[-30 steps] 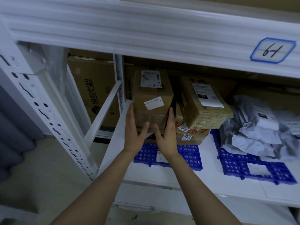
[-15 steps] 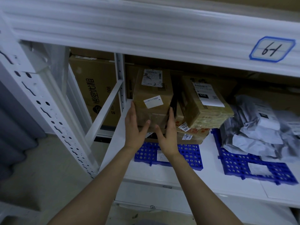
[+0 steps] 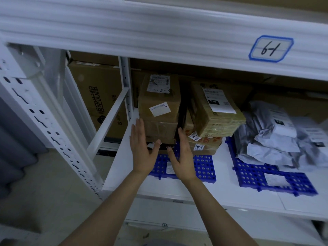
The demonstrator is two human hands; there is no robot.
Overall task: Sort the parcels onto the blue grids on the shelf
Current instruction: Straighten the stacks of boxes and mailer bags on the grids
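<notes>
- Both of my hands are spread flat with the fingers straight and hold nothing: the left hand and right hand face palm to palm with a narrow gap between them
- The brown parcel stands just beyond my fingertips, on a flatter dark box that lies on the blue grid under my palms; the picture is dim there, so I cannot tell whether my left fingertips actually touch its lower corner
- First risk: this is a stack. I judge that a push from one side alone would skew the top parcel on the box beneath, and it could slide toward the open shelf edge left of my left hand, where nothing stops it
- Second risk: just past my right hand a tape-wrapped parcel sits tilted on other boxes, with something black in the slot between. A sideways nudge could tip that pile toward the grey bags farther right
- Third risk: the shelf beam hangs low above my hands, so a lifted parcel would likely knock it
- Room: left of my left hand is a strip of bare shelf, then the upright post and its slanting brace. Toward me the front of the grid lies bare, so straight back is my clearest way out
</notes>
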